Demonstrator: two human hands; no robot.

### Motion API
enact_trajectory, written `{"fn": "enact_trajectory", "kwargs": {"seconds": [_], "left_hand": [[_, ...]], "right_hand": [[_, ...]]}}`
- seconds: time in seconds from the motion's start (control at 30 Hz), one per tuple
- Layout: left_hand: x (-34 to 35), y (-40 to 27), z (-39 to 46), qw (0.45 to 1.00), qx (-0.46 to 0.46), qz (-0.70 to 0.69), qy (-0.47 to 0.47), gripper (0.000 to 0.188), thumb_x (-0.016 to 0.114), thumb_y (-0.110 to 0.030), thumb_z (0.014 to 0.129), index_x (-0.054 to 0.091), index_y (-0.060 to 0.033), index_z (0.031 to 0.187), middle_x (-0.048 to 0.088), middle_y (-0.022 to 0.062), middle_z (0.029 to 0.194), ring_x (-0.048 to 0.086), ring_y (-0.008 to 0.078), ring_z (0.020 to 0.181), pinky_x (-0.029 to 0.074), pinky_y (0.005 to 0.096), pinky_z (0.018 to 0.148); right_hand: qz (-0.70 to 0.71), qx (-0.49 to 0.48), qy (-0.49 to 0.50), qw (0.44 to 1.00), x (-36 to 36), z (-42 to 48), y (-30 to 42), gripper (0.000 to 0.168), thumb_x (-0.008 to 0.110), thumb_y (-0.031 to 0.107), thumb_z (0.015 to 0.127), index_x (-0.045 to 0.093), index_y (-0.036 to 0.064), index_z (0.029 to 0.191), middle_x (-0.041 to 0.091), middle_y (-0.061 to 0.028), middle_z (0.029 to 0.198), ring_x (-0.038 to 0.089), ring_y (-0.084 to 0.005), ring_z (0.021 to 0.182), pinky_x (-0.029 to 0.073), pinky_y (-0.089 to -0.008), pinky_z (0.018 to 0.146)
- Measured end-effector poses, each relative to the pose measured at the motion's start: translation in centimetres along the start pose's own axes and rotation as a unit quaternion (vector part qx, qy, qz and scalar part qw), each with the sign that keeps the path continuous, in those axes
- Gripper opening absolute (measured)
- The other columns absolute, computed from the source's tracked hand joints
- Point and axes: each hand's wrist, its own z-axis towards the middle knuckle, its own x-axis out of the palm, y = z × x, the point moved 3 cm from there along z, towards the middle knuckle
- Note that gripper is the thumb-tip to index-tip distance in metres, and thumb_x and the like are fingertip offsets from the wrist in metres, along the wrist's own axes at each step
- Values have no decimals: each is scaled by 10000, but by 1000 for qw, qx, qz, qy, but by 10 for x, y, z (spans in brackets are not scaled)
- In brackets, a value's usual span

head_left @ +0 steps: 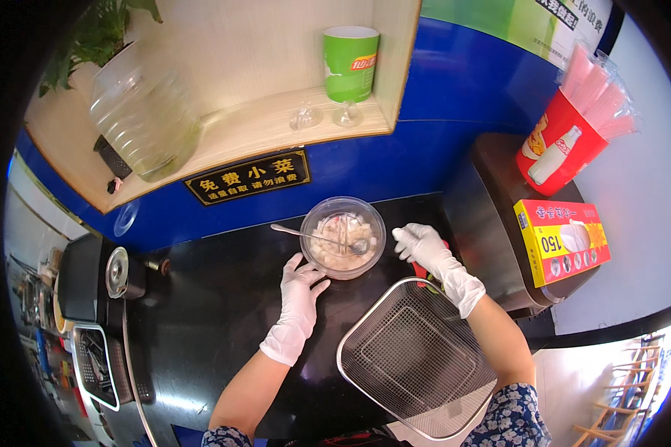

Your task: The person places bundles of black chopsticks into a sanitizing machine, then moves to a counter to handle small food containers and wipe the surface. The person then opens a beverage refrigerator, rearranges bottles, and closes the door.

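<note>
My left hand [297,299], in a white glove, has its fingers spread at the lower left side of a clear round plastic tub [344,274]. Pale chopped food [327,248] lies inside the tub, and a metal spoon [288,229] rests across it, handle over the rim. To the right, my gloved right hand [422,248] has its fingers curled in. Part of a red object [419,271] shows beneath that hand; whether it is held is hidden. A rectangular wire-mesh basket [414,346] sits below the right hand, partly under the forearm.
At right, a dark metal-sided box [486,223] carries a red cup [562,142] of wrapped straws and a glove box [565,240]. The wall shelf [246,120] holds a large clear jug [145,117] and a green tub [351,67]. A perforated utensil basket [124,371] stands left.
</note>
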Motion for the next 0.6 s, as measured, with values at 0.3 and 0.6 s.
{"fn": "enact_trajectory", "kwargs": {"seconds": [0.3, 0.6], "left_hand": [[28, 36, -5, 995, 24, 20, 94, 481, 428, 147, 741, 572, 1, 1176, 583, 108, 1153, 589, 216, 981, 522, 329, 805], [22, 39, 26, 982, 6, -56, 180, 616, 400, 182, 763, 452, -10, 1346, 447, 95, 1413, 549, 260, 1136, 438, 391, 970]], "right_hand": [[41, -2, -97, 994, -18, 29, 7, 340, 539, 392, 936, 594, 57, 915, 636, -36, 782, 573, -122, 632, 480, -283, 627], [108, 92, -95, 985, -18, 1, 0, 265, 546, 294, 944, 605, 36, 951, 646, -79, 827, 643, -190, 702, 550, -311, 633]]}}
